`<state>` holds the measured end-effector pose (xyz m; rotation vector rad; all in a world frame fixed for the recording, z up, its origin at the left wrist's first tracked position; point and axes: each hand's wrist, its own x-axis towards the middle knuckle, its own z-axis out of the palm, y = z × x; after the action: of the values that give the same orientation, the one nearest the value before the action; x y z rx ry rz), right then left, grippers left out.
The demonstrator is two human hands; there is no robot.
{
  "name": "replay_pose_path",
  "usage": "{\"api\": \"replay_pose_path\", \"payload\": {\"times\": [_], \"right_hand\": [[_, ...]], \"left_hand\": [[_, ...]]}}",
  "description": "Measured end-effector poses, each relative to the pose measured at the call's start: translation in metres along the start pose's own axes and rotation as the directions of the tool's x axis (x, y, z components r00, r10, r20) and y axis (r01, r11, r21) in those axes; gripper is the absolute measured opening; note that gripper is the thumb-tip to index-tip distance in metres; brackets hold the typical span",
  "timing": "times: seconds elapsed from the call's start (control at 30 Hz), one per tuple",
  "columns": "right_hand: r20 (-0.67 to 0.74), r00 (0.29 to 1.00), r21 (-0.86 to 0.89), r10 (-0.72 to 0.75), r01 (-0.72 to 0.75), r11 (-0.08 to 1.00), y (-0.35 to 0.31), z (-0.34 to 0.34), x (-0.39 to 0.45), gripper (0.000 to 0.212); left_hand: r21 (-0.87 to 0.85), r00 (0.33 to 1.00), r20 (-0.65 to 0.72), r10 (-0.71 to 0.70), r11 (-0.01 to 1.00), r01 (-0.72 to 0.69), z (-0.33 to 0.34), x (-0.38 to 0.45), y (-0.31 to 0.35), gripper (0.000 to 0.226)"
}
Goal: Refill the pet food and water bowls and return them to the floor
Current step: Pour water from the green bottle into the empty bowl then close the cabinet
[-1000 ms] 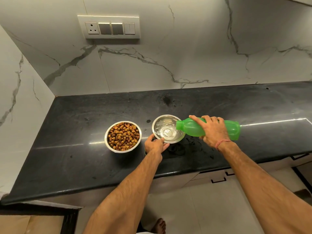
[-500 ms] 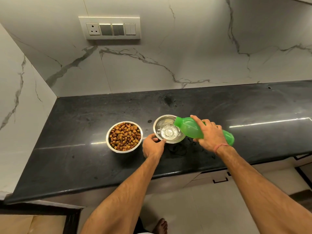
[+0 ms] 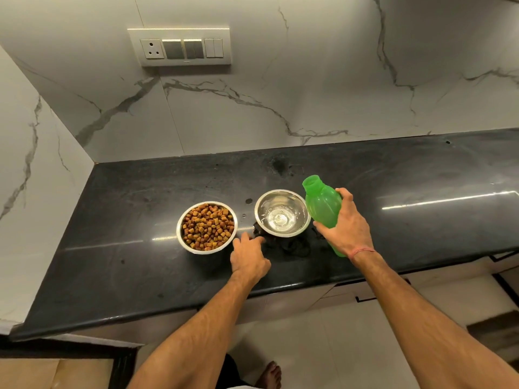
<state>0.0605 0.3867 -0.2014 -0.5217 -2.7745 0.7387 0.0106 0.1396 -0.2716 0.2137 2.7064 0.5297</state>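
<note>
the countertop point(image 3: 393, 175) is showing glossy black with pale streaks of reflected light. the wall point(image 3: 309, 80) behind it is showing white marble with grey veins running across it. the switch plate point(image 3: 179, 46) is looking off-white with grey and white rockers. the bottle point(image 3: 323, 209) is glowing a translucent bright green. the water bowl point(image 3: 282, 213) is shining silver steel, and the food bowl point(image 3: 179, 234) is shining the same silver, holding brown and tan kibble point(image 3: 207, 226). a thin red thread point(image 3: 363, 251) is circling the right wrist. the floor point(image 3: 337, 346) is looking pale cream.
</note>
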Motion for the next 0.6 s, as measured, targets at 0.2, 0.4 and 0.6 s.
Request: {"api": "replay_pose_path", "payload": {"times": [0.2, 0.4, 0.6], "right_hand": [[-0.054, 0.995, 0.086, 0.081, -0.077, 0.993, 0.002, 0.004, -0.001, 0.095], [-0.099, 0.978, 0.319, 0.182, -0.142, 0.937, 0.002, 0.006, -0.004, 0.102], [-0.118, 0.960, 0.443, 0.252, -0.176, 0.879, 0.003, 0.011, -0.011, 0.101]], "left_hand": [[-0.034, 1.000, -0.015, 0.000, 0.999, -0.001, 0.001, 0.000, -0.002, 0.070], [-0.034, 0.998, -0.044, 0.049, 0.998, -0.051, -0.003, -0.001, -0.007, 0.067], [-0.096, 0.995, -0.064, 0.078, 0.992, -0.084, 0.000, -0.003, -0.017, 0.073]]}}
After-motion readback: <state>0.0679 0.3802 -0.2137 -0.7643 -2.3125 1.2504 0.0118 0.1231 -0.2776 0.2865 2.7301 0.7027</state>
